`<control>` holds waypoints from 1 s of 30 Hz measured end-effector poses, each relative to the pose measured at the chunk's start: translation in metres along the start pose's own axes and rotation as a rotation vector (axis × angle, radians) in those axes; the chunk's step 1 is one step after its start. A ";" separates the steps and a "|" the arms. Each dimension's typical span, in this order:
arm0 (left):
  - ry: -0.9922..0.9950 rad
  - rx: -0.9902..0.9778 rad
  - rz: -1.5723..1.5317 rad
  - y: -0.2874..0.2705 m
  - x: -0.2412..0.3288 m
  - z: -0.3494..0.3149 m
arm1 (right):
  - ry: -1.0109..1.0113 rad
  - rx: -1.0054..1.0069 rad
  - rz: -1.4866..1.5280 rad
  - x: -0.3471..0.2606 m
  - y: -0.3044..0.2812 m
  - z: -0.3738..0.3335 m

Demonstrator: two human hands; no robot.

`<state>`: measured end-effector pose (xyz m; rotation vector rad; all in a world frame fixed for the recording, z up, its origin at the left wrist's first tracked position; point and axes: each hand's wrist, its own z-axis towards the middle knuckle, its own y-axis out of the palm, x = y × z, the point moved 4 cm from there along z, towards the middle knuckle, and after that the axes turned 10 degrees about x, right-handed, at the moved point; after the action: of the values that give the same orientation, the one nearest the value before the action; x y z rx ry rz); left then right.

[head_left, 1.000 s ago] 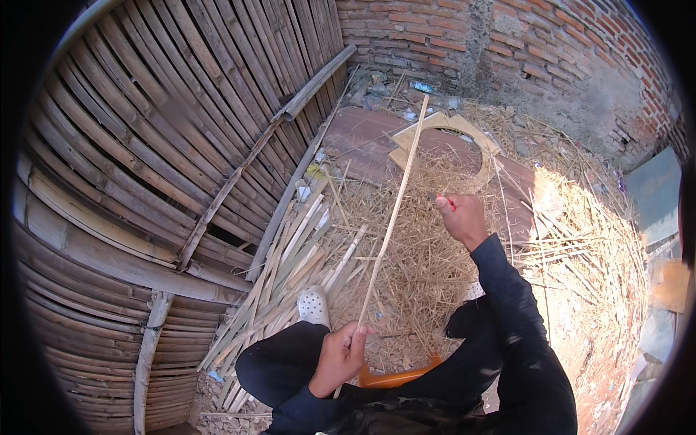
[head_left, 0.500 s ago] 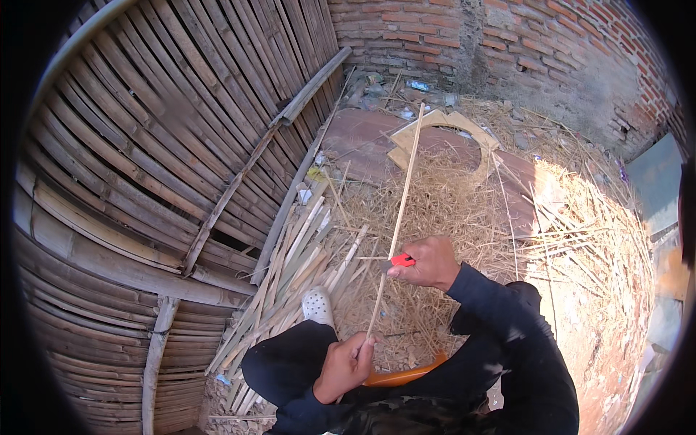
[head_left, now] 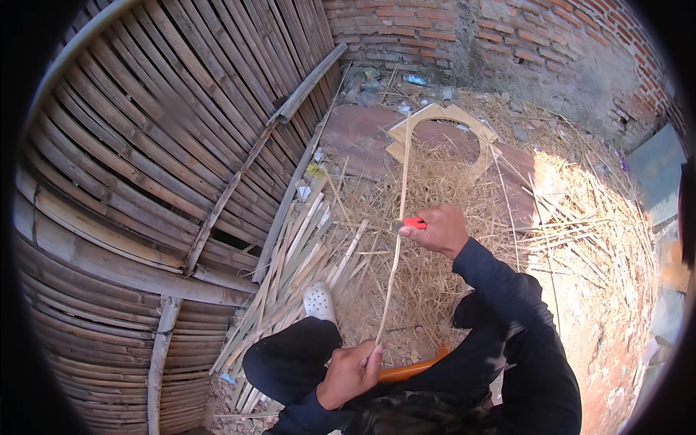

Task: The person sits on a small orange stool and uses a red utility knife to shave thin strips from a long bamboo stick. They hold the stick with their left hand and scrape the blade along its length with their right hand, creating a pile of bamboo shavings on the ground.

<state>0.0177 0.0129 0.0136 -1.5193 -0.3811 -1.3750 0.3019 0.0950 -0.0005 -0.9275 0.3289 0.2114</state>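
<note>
A long, thin bamboo strip [head_left: 404, 181] slants up and away from me, slightly bowed near its middle. My left hand [head_left: 348, 377] is closed around its near end, thumb on top. Farther along, my right hand [head_left: 442, 228] grips a red-handled knife [head_left: 414, 222] laid across the strip; most of its blade is hidden by the hand and strip. I cannot tell whether the right thumb also presses the strip. The strip's far end reaches over a pale board with a round cut-out [head_left: 453, 116] on the ground.
Split bamboo pieces [head_left: 290, 268] lie in a pile at the left, beside a white perforated clog [head_left: 319, 301]. Shavings [head_left: 442, 181] cover the ground ahead. A bamboo slat wall [head_left: 159, 123] stands left, a brick wall [head_left: 406, 32] behind. Something orange [head_left: 406, 372] shows beneath me.
My right hand with the knife has moved away from me along the strip, farther from my left hand. The strip's far end has swung a little left.
</note>
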 end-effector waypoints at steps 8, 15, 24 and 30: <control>-0.106 -0.111 -0.078 -0.005 0.002 -0.040 | 0.427 0.176 0.025 0.111 -0.039 0.034; -0.367 -0.078 -0.331 0.008 -0.016 -0.006 | 0.414 -0.052 0.886 -0.005 0.001 0.003; 0.351 0.056 0.509 -0.035 0.046 0.081 | 0.814 0.039 1.290 0.029 0.005 0.020; 0.456 0.160 0.441 -0.079 0.086 0.091 | 0.883 0.389 1.384 0.099 -0.021 0.046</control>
<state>0.0336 0.0891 0.1394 -1.0373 0.1235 -1.2517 0.4090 0.1232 0.0047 -0.2091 1.7554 0.9602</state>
